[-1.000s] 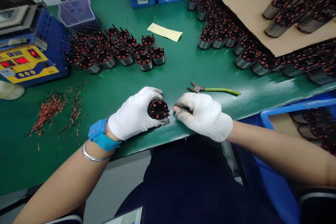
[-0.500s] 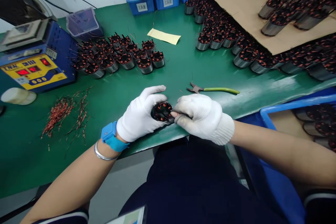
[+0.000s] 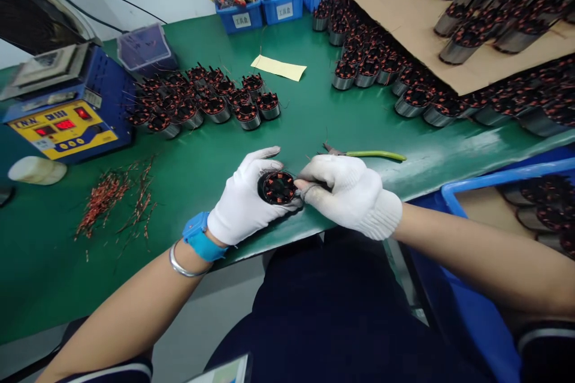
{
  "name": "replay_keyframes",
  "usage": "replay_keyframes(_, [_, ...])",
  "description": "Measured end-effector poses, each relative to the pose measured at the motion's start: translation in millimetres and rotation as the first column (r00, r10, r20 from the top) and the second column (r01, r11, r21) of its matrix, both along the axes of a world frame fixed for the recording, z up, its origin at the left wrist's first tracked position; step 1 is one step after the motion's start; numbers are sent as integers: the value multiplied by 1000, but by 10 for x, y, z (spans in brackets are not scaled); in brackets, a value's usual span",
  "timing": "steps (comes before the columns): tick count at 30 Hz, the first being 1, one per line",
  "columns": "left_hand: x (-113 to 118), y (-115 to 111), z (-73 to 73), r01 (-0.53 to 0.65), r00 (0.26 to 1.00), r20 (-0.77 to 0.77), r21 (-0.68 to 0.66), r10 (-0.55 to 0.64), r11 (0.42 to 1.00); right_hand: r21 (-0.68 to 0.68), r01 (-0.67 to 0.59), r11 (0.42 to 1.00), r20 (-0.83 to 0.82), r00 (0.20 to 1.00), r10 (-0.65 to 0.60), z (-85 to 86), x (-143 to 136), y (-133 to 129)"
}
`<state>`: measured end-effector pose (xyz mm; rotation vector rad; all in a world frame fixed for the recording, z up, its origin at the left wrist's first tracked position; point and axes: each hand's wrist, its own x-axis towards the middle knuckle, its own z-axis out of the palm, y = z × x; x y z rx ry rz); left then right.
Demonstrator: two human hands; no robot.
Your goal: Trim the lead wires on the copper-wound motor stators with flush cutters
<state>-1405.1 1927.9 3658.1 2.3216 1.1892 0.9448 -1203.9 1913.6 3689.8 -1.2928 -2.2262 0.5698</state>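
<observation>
My left hand [image 3: 249, 197], in a white glove, grips a motor stator [image 3: 279, 187] near the front edge of the bench. The stator's open face, black with copper-coloured windings, points up toward me. My right hand [image 3: 344, 188], gloved with thumb and finger bare at the tips, is pinched at the stator's right side. What lies between those fingertips is too small to make out. Just beyond my right hand lie green-handled cutting pliers [image 3: 372, 155], their jaws partly hidden behind the glove.
Several stators [image 3: 215, 108] stand at the left back, others on and under a cardboard sheet [image 3: 386, 6] at right. Copper wire scraps [image 3: 101, 200] lie left, near a blue-yellow display unit [image 3: 67, 125]. A paper strip [image 3: 281, 67], tool bins [image 3: 242, 20] and a blue crate [image 3: 453, 197] surround the workspace.
The stator has turned slightly in my left hand, and its windings sit at a different angle. My right hand stays pinched at its side. The whole view has shifted a little.
</observation>
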Motion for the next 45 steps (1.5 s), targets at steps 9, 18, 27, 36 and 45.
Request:
replay_keyframes(9, [-48,60,76,-34,985,-172,-242,-8,970,-289,46,956,-63,996,-67,-65,46,137])
replay_keyframes(18, [-66,102,105,-105,952,-303,-237,29,966,-279,97,955,189,981,-44,21,-33,79])
replay_keyframes(27, [-33,53,31,-295,940,-206,-95,271,951,-445,198,873,201,972,-118,105,-24,70])
replay_keyframes(36, [-41,14,1,-247,969,17,138,247,959,-501,28,865,-264,947,-184,-114,-103,72])
replay_keyframes(45, [-65,-15,60,-185,982,56,125,180,975,-505,14,863,-422,869,-260,-174,-179,10])
